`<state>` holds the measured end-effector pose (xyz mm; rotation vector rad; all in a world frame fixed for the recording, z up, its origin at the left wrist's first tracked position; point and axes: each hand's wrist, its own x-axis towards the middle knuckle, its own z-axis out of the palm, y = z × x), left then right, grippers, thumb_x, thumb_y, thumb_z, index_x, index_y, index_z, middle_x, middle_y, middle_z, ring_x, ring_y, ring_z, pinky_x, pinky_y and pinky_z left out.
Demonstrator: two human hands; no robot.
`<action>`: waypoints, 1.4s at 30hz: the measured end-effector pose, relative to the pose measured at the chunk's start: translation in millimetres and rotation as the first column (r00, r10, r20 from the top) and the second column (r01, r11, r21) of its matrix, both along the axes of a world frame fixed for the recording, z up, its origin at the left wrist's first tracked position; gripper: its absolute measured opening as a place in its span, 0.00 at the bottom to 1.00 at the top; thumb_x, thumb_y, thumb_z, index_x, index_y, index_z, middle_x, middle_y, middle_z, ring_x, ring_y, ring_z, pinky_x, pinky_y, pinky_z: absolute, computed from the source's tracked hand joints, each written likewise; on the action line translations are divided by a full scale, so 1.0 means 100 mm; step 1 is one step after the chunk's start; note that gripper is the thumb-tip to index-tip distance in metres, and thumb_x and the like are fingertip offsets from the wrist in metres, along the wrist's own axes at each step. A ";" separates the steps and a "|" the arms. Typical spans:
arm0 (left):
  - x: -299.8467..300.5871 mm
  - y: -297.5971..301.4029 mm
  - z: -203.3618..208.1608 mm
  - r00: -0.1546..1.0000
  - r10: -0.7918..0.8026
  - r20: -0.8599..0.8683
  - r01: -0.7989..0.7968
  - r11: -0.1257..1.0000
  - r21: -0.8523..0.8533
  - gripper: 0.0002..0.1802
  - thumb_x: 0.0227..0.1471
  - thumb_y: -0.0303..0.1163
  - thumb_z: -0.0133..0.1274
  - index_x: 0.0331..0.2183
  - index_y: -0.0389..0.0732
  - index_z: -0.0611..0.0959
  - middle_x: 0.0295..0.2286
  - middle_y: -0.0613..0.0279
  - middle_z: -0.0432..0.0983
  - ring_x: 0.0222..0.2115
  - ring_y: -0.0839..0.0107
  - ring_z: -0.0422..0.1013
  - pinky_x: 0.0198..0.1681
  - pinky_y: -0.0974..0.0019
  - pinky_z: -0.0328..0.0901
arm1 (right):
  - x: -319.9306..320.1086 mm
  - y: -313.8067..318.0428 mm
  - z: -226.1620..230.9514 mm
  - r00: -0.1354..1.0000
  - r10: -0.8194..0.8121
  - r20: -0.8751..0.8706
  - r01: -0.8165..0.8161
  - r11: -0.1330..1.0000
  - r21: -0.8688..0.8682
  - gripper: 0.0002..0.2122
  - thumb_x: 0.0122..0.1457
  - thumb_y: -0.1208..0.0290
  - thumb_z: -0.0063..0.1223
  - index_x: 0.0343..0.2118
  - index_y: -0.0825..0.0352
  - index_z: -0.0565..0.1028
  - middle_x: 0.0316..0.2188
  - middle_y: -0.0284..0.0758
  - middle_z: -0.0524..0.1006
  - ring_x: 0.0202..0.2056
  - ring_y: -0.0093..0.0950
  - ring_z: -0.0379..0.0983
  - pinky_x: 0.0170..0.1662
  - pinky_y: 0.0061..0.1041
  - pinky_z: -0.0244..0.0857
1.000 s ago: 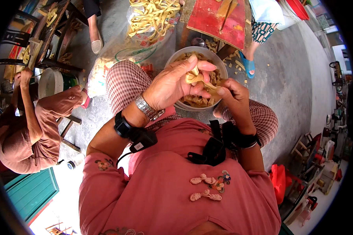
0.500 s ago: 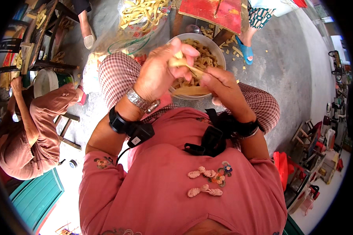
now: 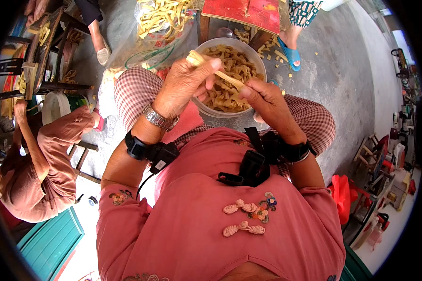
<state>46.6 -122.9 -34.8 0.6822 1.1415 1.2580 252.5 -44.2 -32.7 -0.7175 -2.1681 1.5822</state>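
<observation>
A pale yellow flat strip is stretched between my two hands above a round white tub. My left hand is closed on the strip's left part, and an end sticks out past the fingers at the upper left. The strip's right end is pinched between the thumb and fingers of my right hand. Below them the tub, between my knees, holds many brownish-yellow folded or knotted pieces.
Beyond my left knee lies a clear plastic bag with yellow strips. A red-topped low table stands past the tub. Another person sits at the left; a blue-slippered foot is at the upper right.
The strip was looped around my left fingers and blurred; now it runs straighter between my hands. A wide strip hanging over the tub's near side no longer shows there.
</observation>
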 end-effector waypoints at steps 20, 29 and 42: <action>-0.07 0.13 0.10 0.978 0.168 0.120 -0.187 0.967 0.170 0.06 0.55 0.29 0.50 0.34 0.37 0.75 0.17 0.70 0.64 0.12 0.85 0.53 0.14 0.78 0.53 | -0.07 0.16 0.34 0.995 -0.025 0.094 0.021 0.999 0.049 0.11 0.60 0.68 0.45 0.25 0.70 0.69 0.16 0.34 0.66 0.20 0.24 0.61 0.24 0.25 0.56; -0.16 1.01 0.48 0.979 0.181 -0.090 -0.146 0.941 0.306 0.06 0.55 0.28 0.48 0.33 0.34 0.75 0.18 0.69 0.66 0.15 0.83 0.59 0.16 0.77 0.58 | -0.25 0.90 0.75 0.950 -0.303 0.078 0.121 0.586 0.802 0.12 0.59 0.64 0.47 0.24 0.67 0.68 0.16 0.44 0.70 0.21 0.45 0.67 0.24 0.36 0.59; -0.35 1.88 0.17 0.805 0.354 -0.477 -0.138 0.892 0.430 0.08 0.51 0.33 0.53 0.25 0.39 0.79 0.15 0.70 0.70 0.15 0.82 0.65 0.16 0.73 0.60 | -0.45 1.58 0.59 0.848 -0.503 0.169 -0.017 0.292 0.956 0.09 0.61 0.64 0.42 0.34 0.62 0.71 0.22 0.43 0.74 0.24 0.47 0.70 0.24 0.40 0.63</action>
